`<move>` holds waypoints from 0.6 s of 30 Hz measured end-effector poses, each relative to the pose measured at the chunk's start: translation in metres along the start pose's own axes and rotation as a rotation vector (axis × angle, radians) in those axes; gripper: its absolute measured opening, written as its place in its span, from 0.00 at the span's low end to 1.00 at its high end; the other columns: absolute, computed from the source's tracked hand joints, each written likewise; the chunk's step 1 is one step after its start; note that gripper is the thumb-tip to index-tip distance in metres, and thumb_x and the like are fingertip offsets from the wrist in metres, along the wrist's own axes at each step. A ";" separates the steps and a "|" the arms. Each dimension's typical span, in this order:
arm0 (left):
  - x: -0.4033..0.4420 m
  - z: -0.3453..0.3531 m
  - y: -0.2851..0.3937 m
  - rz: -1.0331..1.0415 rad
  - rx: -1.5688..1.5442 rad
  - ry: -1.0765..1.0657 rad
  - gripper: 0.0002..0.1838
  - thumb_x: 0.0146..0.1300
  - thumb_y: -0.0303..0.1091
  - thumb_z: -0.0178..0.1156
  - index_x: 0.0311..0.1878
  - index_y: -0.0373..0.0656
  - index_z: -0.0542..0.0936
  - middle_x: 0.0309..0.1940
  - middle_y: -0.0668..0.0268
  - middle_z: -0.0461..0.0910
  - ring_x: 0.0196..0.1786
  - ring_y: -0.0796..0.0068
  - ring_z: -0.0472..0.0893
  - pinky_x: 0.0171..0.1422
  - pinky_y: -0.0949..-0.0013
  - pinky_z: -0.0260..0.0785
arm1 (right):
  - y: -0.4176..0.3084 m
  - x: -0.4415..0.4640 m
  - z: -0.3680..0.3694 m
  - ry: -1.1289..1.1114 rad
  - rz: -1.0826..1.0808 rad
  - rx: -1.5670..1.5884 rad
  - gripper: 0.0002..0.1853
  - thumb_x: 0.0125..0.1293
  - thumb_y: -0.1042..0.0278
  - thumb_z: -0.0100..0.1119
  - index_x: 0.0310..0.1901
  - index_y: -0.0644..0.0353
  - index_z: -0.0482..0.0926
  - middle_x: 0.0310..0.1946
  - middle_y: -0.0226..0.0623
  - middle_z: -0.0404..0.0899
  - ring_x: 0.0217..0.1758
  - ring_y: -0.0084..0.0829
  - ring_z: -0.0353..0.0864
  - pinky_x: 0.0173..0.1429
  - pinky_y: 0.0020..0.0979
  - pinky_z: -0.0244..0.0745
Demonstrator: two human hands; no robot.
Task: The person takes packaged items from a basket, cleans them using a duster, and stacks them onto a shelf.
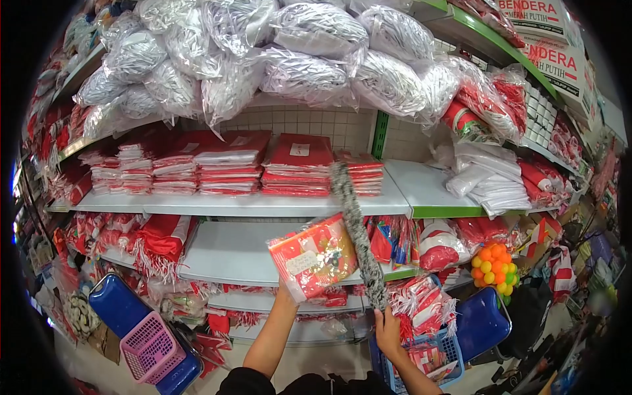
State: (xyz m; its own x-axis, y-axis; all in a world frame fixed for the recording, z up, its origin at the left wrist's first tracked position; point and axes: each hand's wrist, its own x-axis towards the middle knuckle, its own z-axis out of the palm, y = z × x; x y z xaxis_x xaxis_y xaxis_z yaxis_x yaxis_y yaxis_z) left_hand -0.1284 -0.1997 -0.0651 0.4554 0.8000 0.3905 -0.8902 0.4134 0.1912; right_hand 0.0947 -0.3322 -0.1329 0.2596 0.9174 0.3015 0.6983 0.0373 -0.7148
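My left hand (288, 293) holds a clear plastic packet (313, 257) with red, orange and white printing and a white label, raised in front of the lower shelf. Its fingers are mostly hidden behind the packet. In my right hand (387, 327) is the lower end of a long, fluffy grey duster (356, 230), fingers wrapped round it. The duster stands nearly upright, its top by the stacks of red and white packets (297, 164) on the middle shelf (296, 204). Its lower part passes close to the packet's right edge.
Plastic bags of white strips (319, 29) fill the top shelf. A blue basket (449, 345) with red and white packets is at the lower right, beside a blue chair (484, 322). A pink basket (151, 347) rests on another blue chair (118, 304). Orange balls (494, 263) hang right.
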 end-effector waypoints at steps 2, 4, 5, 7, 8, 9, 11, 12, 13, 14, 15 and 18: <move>0.003 -0.004 -0.006 -0.072 -0.040 -0.139 0.35 0.65 0.62 0.39 0.65 0.44 0.62 0.61 0.55 0.68 0.60 0.51 0.70 0.59 0.38 0.65 | -0.009 -0.007 0.006 -0.093 -0.091 0.079 0.14 0.66 0.62 0.51 0.39 0.67 0.69 0.19 0.55 0.72 0.23 0.56 0.74 0.26 0.48 0.64; 0.005 -0.008 -0.009 -0.010 0.121 0.118 0.35 0.65 0.63 0.40 0.63 0.43 0.64 0.59 0.56 0.70 0.57 0.54 0.74 0.59 0.43 0.67 | -0.016 -0.020 0.010 -0.232 -0.198 -0.031 0.14 0.66 0.61 0.50 0.40 0.67 0.69 0.19 0.57 0.72 0.23 0.57 0.74 0.26 0.48 0.64; 0.001 -0.007 -0.013 0.032 0.242 0.201 0.35 0.65 0.63 0.39 0.63 0.43 0.64 0.58 0.57 0.71 0.56 0.55 0.74 0.58 0.44 0.68 | -0.022 -0.020 0.007 -0.172 -0.386 -0.061 0.14 0.66 0.62 0.50 0.43 0.66 0.70 0.20 0.57 0.73 0.24 0.57 0.75 0.27 0.49 0.64; -0.005 -0.019 -0.008 -0.032 0.121 0.158 0.32 0.66 0.59 0.39 0.60 0.40 0.67 0.56 0.57 0.73 0.55 0.57 0.75 0.58 0.47 0.69 | -0.014 -0.011 0.008 -0.142 -0.257 -0.099 0.16 0.66 0.61 0.51 0.46 0.67 0.69 0.20 0.57 0.73 0.25 0.57 0.75 0.28 0.49 0.67; -0.008 -0.036 -0.007 -0.051 0.080 0.137 0.32 0.66 0.59 0.39 0.60 0.40 0.67 0.56 0.58 0.73 0.55 0.58 0.75 0.58 0.47 0.69 | -0.011 -0.006 0.011 -0.128 -0.193 -0.115 0.18 0.66 0.61 0.52 0.48 0.68 0.69 0.20 0.57 0.73 0.26 0.57 0.76 0.28 0.49 0.68; -0.009 -0.032 -0.008 -0.052 0.083 0.136 0.32 0.66 0.59 0.39 0.60 0.40 0.67 0.56 0.58 0.73 0.55 0.58 0.75 0.58 0.47 0.69 | -0.010 -0.002 0.014 -0.090 -0.116 -0.019 0.17 0.66 0.61 0.52 0.48 0.67 0.69 0.21 0.57 0.74 0.26 0.57 0.76 0.29 0.49 0.68; -0.010 -0.028 -0.010 -0.048 0.105 0.157 0.32 0.66 0.59 0.39 0.60 0.40 0.67 0.56 0.58 0.73 0.55 0.58 0.75 0.58 0.47 0.69 | -0.011 0.003 0.017 -0.017 0.038 0.167 0.17 0.65 0.62 0.53 0.47 0.67 0.69 0.22 0.56 0.74 0.26 0.57 0.75 0.30 0.50 0.68; -0.010 -0.027 -0.010 -0.044 0.118 0.163 0.32 0.66 0.59 0.39 0.60 0.40 0.67 0.55 0.58 0.73 0.55 0.58 0.75 0.58 0.47 0.69 | -0.009 -0.002 0.020 -0.089 -0.023 0.150 0.16 0.65 0.62 0.53 0.47 0.66 0.69 0.22 0.56 0.74 0.27 0.57 0.75 0.31 0.50 0.68; -0.010 -0.027 -0.011 -0.046 0.128 0.172 0.32 0.66 0.59 0.39 0.60 0.40 0.67 0.55 0.58 0.73 0.55 0.58 0.75 0.58 0.47 0.69 | -0.005 -0.012 0.025 -0.159 -0.082 0.134 0.16 0.65 0.62 0.53 0.46 0.66 0.69 0.22 0.55 0.74 0.27 0.57 0.76 0.32 0.50 0.68; -0.011 -0.026 -0.012 -0.047 0.141 0.180 0.32 0.66 0.59 0.39 0.59 0.40 0.67 0.55 0.58 0.73 0.55 0.58 0.75 0.58 0.47 0.69 | -0.004 -0.019 0.027 -0.227 -0.139 0.119 0.15 0.65 0.62 0.53 0.45 0.65 0.69 0.22 0.55 0.74 0.28 0.57 0.76 0.32 0.50 0.68; -0.012 -0.025 -0.012 -0.047 0.155 0.189 0.32 0.66 0.59 0.39 0.59 0.40 0.67 0.55 0.58 0.73 0.55 0.58 0.75 0.58 0.47 0.69 | -0.009 -0.024 0.020 -0.239 -0.350 -0.017 0.13 0.65 0.63 0.54 0.43 0.64 0.70 0.22 0.54 0.74 0.28 0.56 0.76 0.33 0.49 0.68; -0.015 -0.029 -0.012 -0.050 0.161 0.206 0.31 0.66 0.58 0.39 0.59 0.40 0.68 0.55 0.58 0.73 0.55 0.58 0.75 0.58 0.47 0.69 | 0.015 -0.017 0.023 -0.179 -0.384 -0.125 0.12 0.66 0.62 0.52 0.39 0.64 0.70 0.23 0.55 0.74 0.30 0.55 0.76 0.33 0.48 0.69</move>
State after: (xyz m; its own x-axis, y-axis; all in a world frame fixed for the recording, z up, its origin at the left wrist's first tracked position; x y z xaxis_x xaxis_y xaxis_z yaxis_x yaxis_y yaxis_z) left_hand -0.1244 -0.2040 -0.0994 0.4764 0.8589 0.1881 -0.8488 0.3935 0.3532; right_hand 0.0852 -0.3379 -0.1634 -0.1463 0.9008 0.4089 0.8001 0.3508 -0.4866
